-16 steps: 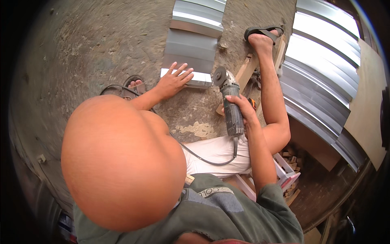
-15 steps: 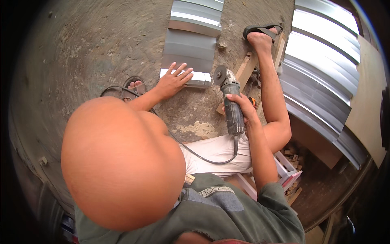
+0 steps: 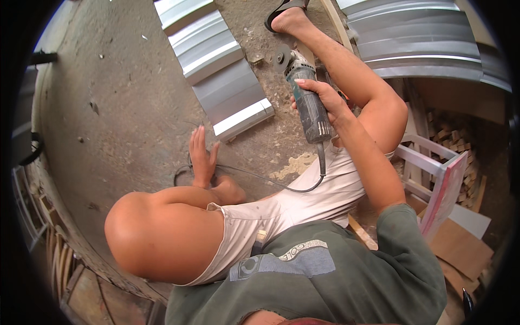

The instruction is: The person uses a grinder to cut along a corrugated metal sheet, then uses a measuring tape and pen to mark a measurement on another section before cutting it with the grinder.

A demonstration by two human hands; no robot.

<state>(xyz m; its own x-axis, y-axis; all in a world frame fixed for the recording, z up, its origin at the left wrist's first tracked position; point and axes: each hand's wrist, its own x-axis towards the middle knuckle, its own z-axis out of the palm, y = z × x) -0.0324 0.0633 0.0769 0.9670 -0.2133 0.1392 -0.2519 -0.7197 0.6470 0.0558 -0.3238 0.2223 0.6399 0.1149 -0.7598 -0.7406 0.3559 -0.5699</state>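
My right hand [image 3: 325, 97] is wrapped round the body of a dark angle grinder [image 3: 310, 108], held above my thigh. Its round disc [image 3: 282, 57] faces up and to the left. A black power cord [image 3: 303, 190] curves from the grinder's lower end toward my left hand [image 3: 202, 157]. That hand has its fingers stretched out, holds nothing and is beside the near end of a ribbed metal sheet [image 3: 227, 92], apart from it. The sheet is a long silver strip lying on the rough floor and running away to the upper left.
Wider ribbed metal sheets [image 3: 411, 38] lie at the upper right, close to a wooden strip [image 3: 337, 21] and my sandalled foot [image 3: 287, 19]. A small pinkish-white stool [image 3: 441, 184] stands at the right, with a pile of small wood blocks [image 3: 457, 142] behind it.
My left hand has come off the metal sheet and drawn back toward me. My view has turned, so the sheet appears slanted. The grinder remains in my right hand.
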